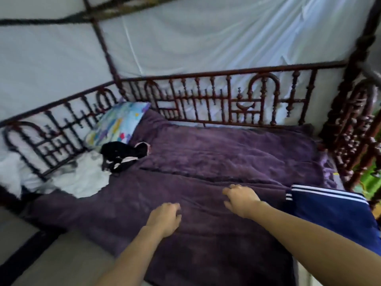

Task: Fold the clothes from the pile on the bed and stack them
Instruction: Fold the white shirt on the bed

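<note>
A pile of clothes lies at the bed's left end: a white garment (82,178) and a black garment with pink trim (121,155). A folded navy garment with white stripes (334,211) sits at the right front of the purple blanket (226,153). My left hand (165,217) hovers over the blanket's front part, fingers loosely curled, holding nothing. My right hand (241,200) is further right, just left of the navy garment, fingers loosely bent and empty. The frame is blurred.
A colourful patterned pillow (117,122) leans in the back left corner. An ornate dark red rail (226,96) runs round the bed, with posts at the corners. White netting (206,38) hangs behind it. Grey floor (51,261) lies at the lower left.
</note>
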Demonstrator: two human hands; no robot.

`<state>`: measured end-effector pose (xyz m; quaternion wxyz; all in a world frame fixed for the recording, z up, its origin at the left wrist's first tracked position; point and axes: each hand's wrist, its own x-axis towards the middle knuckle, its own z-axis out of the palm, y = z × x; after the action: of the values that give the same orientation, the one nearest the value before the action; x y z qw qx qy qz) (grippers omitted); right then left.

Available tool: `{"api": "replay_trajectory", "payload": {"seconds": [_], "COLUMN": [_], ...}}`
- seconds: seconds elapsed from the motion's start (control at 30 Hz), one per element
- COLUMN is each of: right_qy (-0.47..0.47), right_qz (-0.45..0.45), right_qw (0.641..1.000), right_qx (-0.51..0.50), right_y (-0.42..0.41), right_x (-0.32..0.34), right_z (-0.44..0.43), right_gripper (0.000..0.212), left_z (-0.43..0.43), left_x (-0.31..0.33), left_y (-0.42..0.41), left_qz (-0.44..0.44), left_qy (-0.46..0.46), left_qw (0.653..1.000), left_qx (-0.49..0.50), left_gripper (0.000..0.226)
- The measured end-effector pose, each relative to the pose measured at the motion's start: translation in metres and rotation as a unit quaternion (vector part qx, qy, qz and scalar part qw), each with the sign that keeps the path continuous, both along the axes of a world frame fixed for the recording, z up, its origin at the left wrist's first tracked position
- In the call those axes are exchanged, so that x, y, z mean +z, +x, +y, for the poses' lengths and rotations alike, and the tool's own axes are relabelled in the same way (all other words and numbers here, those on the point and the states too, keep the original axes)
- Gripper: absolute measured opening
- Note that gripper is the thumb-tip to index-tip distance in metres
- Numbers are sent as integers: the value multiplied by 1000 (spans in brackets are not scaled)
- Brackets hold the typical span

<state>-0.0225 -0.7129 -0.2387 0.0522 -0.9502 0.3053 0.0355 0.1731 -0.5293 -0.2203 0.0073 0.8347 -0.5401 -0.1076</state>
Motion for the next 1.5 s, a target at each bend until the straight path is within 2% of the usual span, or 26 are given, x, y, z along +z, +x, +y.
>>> {"api": "replay_trajectory", "payload": {"seconds": [0.27, 0.43, 0.67, 0.87, 1.1, 1.3, 1.5], "right_qy": [-63, -48, -12, 12, 52, 78, 67], "right_qz": [-49, -65, -43, -15, -1, 31, 42], "right_qw": [988, 985, 977, 976, 981, 984, 987], "right_qx": [131, 154, 207, 215, 187, 155, 140], "right_y": [193, 309, 436, 524, 645, 738, 821], "right_x": [51, 60, 38, 3, -45, -52, -57], "right_z": [105, 174, 243, 239, 187, 138, 115], "right_gripper": [36, 37, 35, 34, 28, 39, 29], "left_z": [156, 245, 317, 320, 271, 226, 206], "left_x": [59, 76, 68, 25, -9, -16, -32], "left_y": [145, 237, 341, 425, 565, 670, 760], "left_qz": [-51, -71, -35, 8, 36, 60, 82], "left_qy": [-39, -38, -36, -8, 25, 30, 36], "left_qw": [991, 985, 978, 977, 977, 972, 975], "left_qx": [121, 152, 205, 215, 208, 223, 203], "left_gripper": [24, 23, 24, 27, 26, 27, 25]}}
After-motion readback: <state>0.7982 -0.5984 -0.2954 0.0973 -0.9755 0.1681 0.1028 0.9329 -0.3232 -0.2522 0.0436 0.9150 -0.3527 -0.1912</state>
